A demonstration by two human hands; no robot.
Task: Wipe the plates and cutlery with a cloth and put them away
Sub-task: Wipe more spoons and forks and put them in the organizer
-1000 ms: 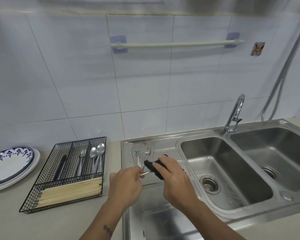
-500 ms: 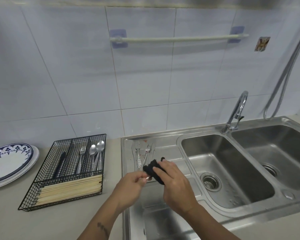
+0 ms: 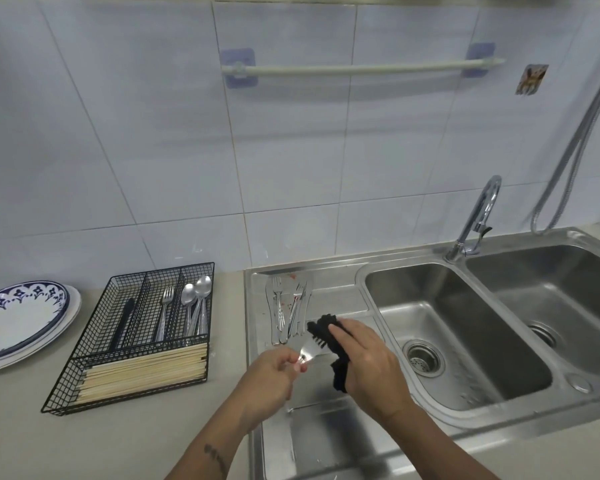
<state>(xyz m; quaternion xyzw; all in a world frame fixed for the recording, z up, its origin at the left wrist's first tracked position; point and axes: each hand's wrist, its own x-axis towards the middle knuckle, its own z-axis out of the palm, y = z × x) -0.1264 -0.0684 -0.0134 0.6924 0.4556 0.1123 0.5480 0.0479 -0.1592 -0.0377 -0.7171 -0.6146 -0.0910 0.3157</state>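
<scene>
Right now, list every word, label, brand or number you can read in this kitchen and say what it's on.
None can be read.
Sticker on the wall tile: a brownish picture, too blurred to show any words.
Tattoo on the left forearm: dark marks, too small to read.
Plate: only a blue pattern, no writing.
Cutlery tray, sink and tap: no brand mark shows.

Beige countertop [image 3: 118, 441], stacked plates [image 3: 25, 320] set at far left, black wire cutlery basket [image 3: 84, 368] placed right of them, stainless sink unit [image 3: 326, 445] inset at right, forks [image 3: 288, 310] laid on its drainboard.
</scene>
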